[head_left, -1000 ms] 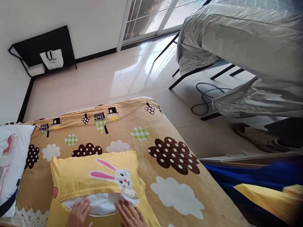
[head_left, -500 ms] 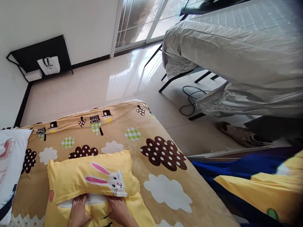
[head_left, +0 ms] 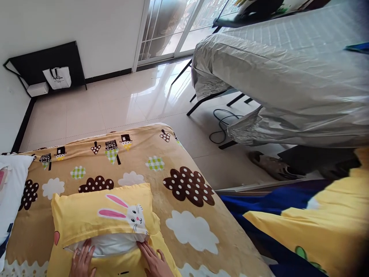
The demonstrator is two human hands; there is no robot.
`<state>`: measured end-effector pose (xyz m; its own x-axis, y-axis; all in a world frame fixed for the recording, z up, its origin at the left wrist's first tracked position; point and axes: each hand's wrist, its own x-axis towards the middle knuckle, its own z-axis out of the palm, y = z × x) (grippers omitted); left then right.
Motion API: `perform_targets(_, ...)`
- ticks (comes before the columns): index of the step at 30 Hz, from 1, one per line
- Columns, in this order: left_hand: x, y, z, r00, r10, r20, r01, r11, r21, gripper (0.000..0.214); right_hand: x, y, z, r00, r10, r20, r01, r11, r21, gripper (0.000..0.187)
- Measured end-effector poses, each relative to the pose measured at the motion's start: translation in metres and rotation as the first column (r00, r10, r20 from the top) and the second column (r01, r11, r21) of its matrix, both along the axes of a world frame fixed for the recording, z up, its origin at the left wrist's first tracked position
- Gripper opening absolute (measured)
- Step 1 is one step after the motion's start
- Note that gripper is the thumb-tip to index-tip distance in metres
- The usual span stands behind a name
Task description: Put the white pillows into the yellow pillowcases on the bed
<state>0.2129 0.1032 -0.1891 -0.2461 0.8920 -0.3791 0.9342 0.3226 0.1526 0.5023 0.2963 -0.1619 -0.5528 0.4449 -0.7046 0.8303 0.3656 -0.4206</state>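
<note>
A yellow pillowcase [head_left: 86,217] with a rabbit face and pink ears lies on the bed; its opening gapes toward me. White pillow [head_left: 115,243] filling shows in the gap. My left hand [head_left: 82,261] rests at the left of the opening, fingers spread, tips on the white pillow and under the upper flap's edge. At the right end of the opening, my right hand [head_left: 154,261] lies with fingers stretched out and thumb apart, fingertips by the flap's edge. Both hands lie over the lower yellow panel, and neither is closed around the cloth.
A tan patterned blanket [head_left: 138,215] covers the bed. At left lies a white pillow [head_left: 14,177]. A person in shoes [head_left: 271,165] stands at right beside yellow cloth [head_left: 311,231] over blue fabric. A plastic-covered mattress [head_left: 259,69] and a cable [head_left: 219,127] are beyond.
The pillowcase opening gapes wider and more white pillow shows. My hands have moved down and farther apart, with the left shifted leftward. The camera view has shifted slightly to the right.
</note>
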Motion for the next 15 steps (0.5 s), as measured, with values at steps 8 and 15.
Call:
perform_targets(8, 0.000, 0.027, 0.012, 0.969, 0.245, 0.001, -0.227, 0.898, -0.376, 0.076, -0.039, -0.009, -0.039, 0.998, -0.053, 0.044, 0.044, 0.982, 0.182, 0.075)
perform_targets(15, -0.004, 0.078, 0.039, 0.942, 0.334, 0.029, -0.295, 0.865, -0.405, 0.081, -0.054, -0.010, -0.056, 0.993, -0.094, 0.068, 0.061, 0.924, 0.378, 0.061)
